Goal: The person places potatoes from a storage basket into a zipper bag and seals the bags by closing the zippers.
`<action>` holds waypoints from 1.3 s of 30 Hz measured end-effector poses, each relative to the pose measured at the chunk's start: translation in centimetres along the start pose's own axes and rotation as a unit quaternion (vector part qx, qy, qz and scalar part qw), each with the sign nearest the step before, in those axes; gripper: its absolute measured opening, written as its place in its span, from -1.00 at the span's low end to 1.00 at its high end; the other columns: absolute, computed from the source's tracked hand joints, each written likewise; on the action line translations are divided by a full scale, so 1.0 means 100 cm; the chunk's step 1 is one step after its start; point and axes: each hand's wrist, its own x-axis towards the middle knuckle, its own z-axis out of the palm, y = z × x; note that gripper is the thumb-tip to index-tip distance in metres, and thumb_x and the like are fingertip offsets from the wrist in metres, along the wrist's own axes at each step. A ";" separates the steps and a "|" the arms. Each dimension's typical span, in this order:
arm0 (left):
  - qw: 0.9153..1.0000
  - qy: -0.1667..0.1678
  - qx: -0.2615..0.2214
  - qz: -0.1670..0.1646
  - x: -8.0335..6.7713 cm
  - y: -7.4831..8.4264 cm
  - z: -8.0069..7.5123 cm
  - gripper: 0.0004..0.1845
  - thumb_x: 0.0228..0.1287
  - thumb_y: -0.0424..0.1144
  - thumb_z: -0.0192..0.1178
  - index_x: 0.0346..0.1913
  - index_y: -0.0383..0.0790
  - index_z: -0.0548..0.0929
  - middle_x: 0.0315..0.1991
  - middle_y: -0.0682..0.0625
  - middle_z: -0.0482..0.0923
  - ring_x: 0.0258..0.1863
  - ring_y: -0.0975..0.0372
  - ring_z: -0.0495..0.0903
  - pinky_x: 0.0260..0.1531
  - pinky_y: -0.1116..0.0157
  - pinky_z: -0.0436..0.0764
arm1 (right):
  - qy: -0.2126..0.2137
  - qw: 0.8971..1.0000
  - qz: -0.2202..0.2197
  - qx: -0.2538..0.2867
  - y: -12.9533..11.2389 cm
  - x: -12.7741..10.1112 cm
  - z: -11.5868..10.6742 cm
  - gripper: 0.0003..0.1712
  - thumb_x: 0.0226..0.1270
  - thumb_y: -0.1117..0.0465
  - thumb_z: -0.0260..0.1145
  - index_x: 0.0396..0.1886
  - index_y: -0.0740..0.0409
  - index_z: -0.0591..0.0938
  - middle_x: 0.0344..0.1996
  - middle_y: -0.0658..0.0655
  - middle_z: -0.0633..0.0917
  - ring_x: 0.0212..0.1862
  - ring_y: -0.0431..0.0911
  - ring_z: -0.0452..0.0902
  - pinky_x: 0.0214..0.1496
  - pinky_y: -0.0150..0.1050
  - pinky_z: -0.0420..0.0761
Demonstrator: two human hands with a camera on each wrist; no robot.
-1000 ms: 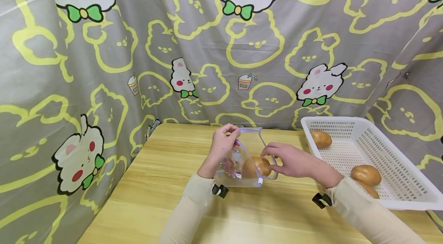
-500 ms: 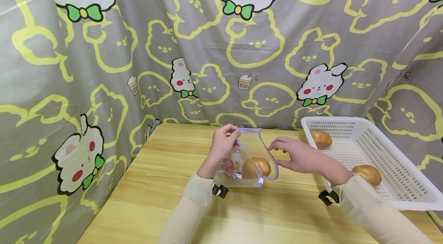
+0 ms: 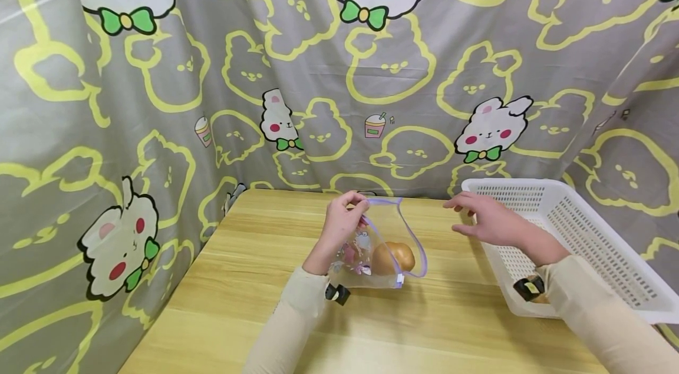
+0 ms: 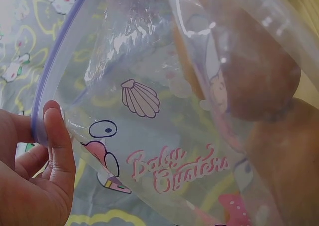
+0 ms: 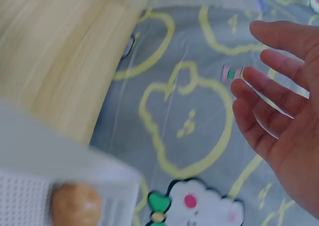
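Observation:
My left hand (image 3: pixel 346 216) pinches the upper edge of a clear zip bag (image 3: pixel 363 250) with purple trim, fingers and thumb together. The bag stands on the table with its mouth facing right. Brown potatoes (image 3: pixel 395 257) show through the film low in the bag; I cannot tell whether there is one or two. In the left wrist view the bag (image 4: pixel 142 131) has shell and lettering prints. My right hand (image 3: pixel 490 218) holds nothing, fingers loosely spread above the left rim of a white basket (image 3: pixel 599 218). My right arm hides much of the basket's inside.
A potato (image 5: pixel 76 204) lies in the basket in the right wrist view. The wooden table (image 3: pixel 265 232) runs back to a grey patterned curtain (image 3: pixel 318 68), which also hangs at the left and right.
My right hand has moved away from the bag mouth, rightward to above the basket rim. The left hand and bag have stayed nearly still.

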 end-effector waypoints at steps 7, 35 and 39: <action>1.000 -0.001 0.010 0.004 -0.010 0.024 -0.002 -0.84 0.32 -0.45 0.09 -0.22 -0.55 0.59 -0.35 -0.34 0.51 -0.66 0.08 0.59 -0.51 -0.03 0.66 | -0.007 0.998 0.052 0.032 0.041 -0.006 0.000 -0.53 0.05 0.33 0.46 0.01 0.27 0.57 -0.13 0.14 0.61 -0.14 0.03 0.52 -0.18 -0.02 0.58; 1.000 -0.001 0.016 0.000 -0.015 0.030 -0.006 -0.84 0.31 -0.45 0.10 -0.22 -0.56 0.59 -0.35 -0.34 0.52 -0.69 0.24 0.53 -0.56 0.13 0.67 | -0.065 0.974 0.202 0.079 0.152 -0.031 0.023 -0.19 0.02 0.26 0.46 0.23 0.49 0.33 0.19 0.58 0.30 0.20 0.46 0.15 0.19 0.37 0.16; 1.000 -0.001 0.020 0.002 -0.016 0.029 -0.006 -0.85 0.30 -0.45 0.10 -0.23 -0.55 0.59 -0.37 -0.28 0.52 -0.70 0.25 0.53 -0.59 0.14 0.67 | -0.060 0.973 0.205 0.087 0.158 -0.032 0.027 -0.20 0.01 0.31 0.45 0.23 0.50 0.32 0.19 0.59 0.29 0.21 0.48 0.12 0.20 0.37 0.14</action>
